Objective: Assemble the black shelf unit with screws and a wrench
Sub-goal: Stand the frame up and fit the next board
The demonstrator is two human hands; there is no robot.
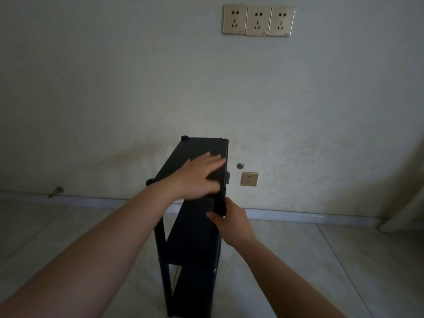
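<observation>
Nearest the camera, the right hand (231, 220) curls its fingers around the near right corner post of the black shelf unit (190, 237), which stands upright on the tiled floor (344, 260) close to the wall (114, 88); whether it holds a screw or wrench there is too dark to tell. Just beyond, the left hand (199, 177) presses flat, fingers spread, on the top panel. If that press is uneven, the tall, narrow frame could tip or twist, misaligning the corner joint or knocking the wall sockets (249, 179) behind
</observation>
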